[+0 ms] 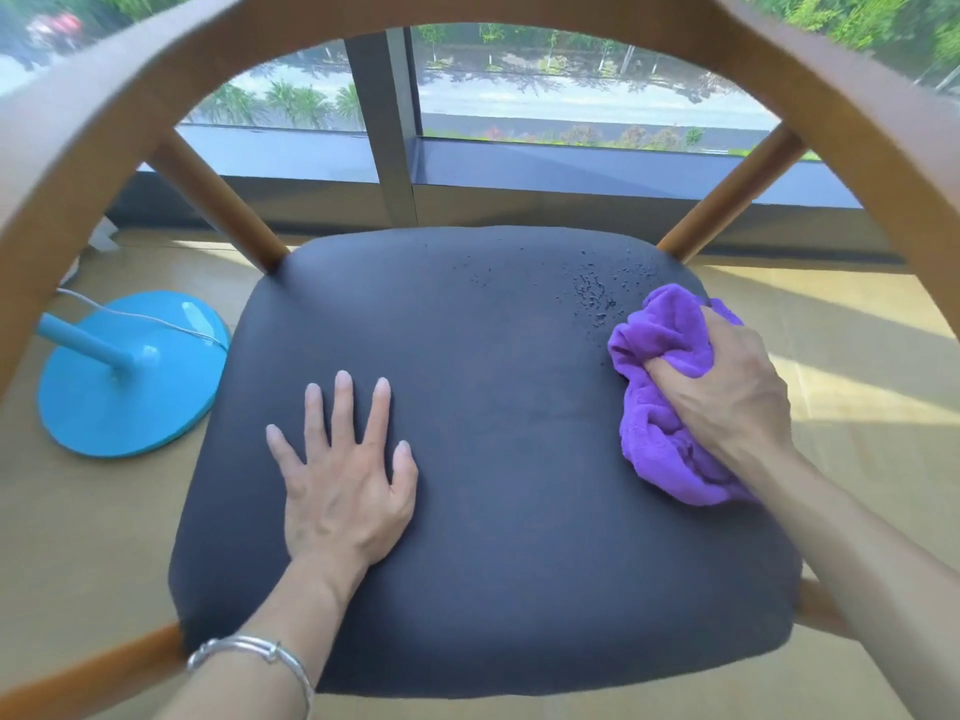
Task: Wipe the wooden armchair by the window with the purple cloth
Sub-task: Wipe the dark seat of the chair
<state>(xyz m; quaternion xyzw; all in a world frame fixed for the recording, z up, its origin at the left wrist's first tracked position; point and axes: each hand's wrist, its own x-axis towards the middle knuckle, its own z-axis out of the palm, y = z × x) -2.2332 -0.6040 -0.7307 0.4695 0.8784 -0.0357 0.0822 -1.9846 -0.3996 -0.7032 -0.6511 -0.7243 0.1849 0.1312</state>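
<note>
Armchair: curved light-brown wooden armchair [78, 163] w/ dark padded seat [483, 485], right by the big floor-level window [571, 96].
Cloth: bunched purple microfibre cloth [654, 376] on seat's right edge, near the back corner.
R hand: right hand [727, 392] fingers curled tight round the cloth, pressing it onto the seat.
L hand: left hand [343, 470] flat on seat centre-left, fingers straight & spread apart; thin silver bangle [254, 652] on wrist.
Seat marks: dark specks/flaking patch [592, 293] just beside the cloth, toward the back.
Floor: round turquoise lamp base [130, 376] w/ white cord [135, 317] left of chair, on tan floor.
</note>
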